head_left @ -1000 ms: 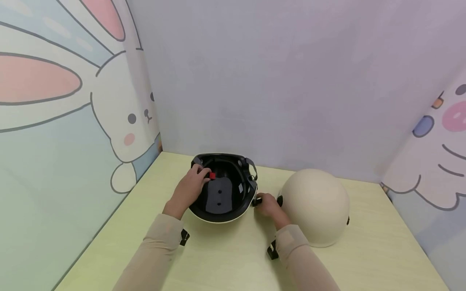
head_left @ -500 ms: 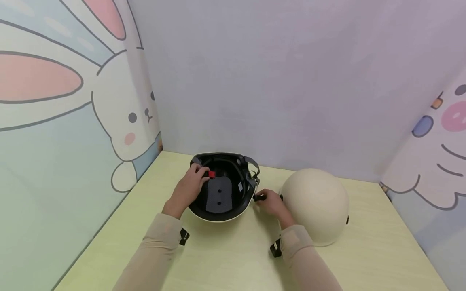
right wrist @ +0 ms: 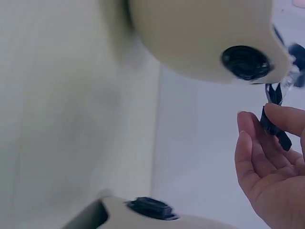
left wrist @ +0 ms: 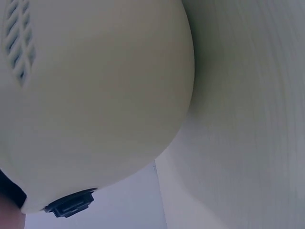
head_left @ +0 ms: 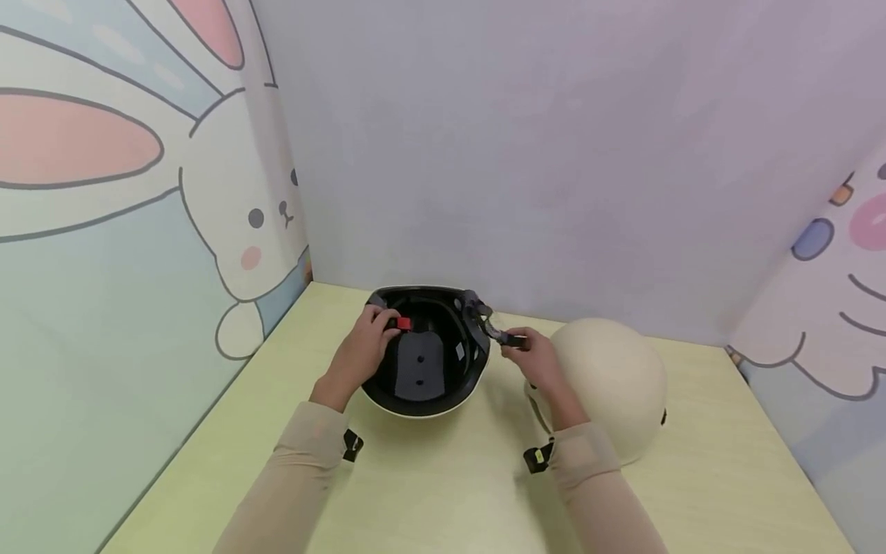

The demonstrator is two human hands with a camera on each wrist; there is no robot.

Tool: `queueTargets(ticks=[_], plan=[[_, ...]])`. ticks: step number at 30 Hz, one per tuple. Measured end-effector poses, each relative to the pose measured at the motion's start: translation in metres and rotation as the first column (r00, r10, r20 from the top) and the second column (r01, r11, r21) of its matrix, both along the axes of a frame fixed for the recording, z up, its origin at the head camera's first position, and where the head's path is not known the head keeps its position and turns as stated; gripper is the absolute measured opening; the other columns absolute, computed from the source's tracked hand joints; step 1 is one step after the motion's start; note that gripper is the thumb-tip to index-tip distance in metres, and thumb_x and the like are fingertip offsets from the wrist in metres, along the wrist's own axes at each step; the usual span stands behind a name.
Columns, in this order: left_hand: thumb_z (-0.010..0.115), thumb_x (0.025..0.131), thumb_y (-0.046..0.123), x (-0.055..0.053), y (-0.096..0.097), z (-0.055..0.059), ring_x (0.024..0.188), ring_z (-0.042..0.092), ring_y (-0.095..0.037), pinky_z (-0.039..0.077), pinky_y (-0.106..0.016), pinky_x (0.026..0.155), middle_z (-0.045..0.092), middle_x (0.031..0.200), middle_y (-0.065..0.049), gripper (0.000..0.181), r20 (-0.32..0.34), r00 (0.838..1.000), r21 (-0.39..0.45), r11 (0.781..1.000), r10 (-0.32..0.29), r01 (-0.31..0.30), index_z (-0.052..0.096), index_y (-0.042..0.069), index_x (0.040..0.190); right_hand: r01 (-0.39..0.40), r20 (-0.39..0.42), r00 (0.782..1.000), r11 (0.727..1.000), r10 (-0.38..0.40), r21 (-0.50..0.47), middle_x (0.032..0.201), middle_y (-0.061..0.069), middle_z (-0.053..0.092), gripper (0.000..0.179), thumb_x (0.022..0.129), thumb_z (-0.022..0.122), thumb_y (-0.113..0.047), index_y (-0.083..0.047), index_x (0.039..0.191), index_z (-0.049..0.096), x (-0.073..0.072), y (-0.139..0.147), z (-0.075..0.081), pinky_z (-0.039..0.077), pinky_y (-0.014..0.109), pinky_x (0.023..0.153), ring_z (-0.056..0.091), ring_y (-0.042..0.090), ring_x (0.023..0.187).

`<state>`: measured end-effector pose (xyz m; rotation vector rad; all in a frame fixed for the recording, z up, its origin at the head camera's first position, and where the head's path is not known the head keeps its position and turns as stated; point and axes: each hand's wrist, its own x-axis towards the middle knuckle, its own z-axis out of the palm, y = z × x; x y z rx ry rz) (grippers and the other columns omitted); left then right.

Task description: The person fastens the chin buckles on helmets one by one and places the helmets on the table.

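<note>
An upturned helmet (head_left: 419,368) lies at the middle back of the table, its black lining facing up and its cream shell (left wrist: 114,95) filling the left wrist view. At its left rim my left hand (head_left: 358,352) pinches a strap buckle with a red part (head_left: 404,323). To the right of the rim, my right hand (head_left: 544,368) holds the black buckle end (head_left: 514,340) of the other strap between thumb and fingers. The right wrist view shows that black buckle piece (right wrist: 275,129) in my right hand, near a round black fitting (right wrist: 246,62) on the shell.
A second cream helmet (head_left: 616,377), dome up, stands close beside my right forearm. The pale yellow table (head_left: 429,492) meets a lilac back wall (head_left: 512,154) just behind the helmets. Cartoon-printed panels (head_left: 90,308) flank both sides.
My right hand has risen and moved right and away from the upturned helmet's rim, drawing the black buckle and its strap along. My left hand stays nearly in place with the red-ended buckle.
</note>
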<state>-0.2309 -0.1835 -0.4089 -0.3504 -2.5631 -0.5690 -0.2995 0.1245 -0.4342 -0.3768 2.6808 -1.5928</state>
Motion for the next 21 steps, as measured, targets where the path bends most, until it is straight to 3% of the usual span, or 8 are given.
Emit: queueTargets(ticks=[3,9,21], plan=[[0.059,0.098,0.013,-0.001,0.000,0.003,0.086,0.053,-0.027,0.049,-0.040,0.074,0.048,0.111,-0.017,0.022,-0.018,1.000,0.013,1.000,-0.005,0.005,0.060,0.005,0.119,-0.009,-0.027,1.000,0.999,0.008,-0.043,0.103,0.017,0.069,0.033,0.091,0.069,-0.008,0.000,0.122,0.061,0.003,-0.001,0.016,0.050,0.037,0.075,0.066,0.028,0.092],[0.060,0.098,0.014,-0.003,0.002,0.005,0.086,0.053,-0.026,0.049,-0.039,0.075,0.047,0.110,-0.016,0.022,-0.020,1.000,0.009,1.000,-0.014,0.014,0.059,0.005,0.119,-0.041,-0.061,0.997,0.999,0.039,-0.036,0.110,0.018,0.068,0.036,0.091,0.070,-0.010,-0.002,0.125,0.060,0.009,-0.008,0.037,0.051,0.045,0.084,0.064,0.031,0.103],[0.059,0.099,0.012,0.004,0.004,0.004,0.091,0.053,-0.027,0.049,-0.040,0.078,0.046,0.114,-0.017,0.023,0.006,1.000,0.054,0.999,-0.003,0.003,0.058,0.004,0.120,-0.087,-0.109,0.990,0.996,0.086,0.001,0.108,0.014,0.069,0.036,0.090,0.071,-0.011,-0.005,0.124,0.063,0.018,-0.034,0.050,0.051,0.043,0.081,0.065,0.029,0.100]])
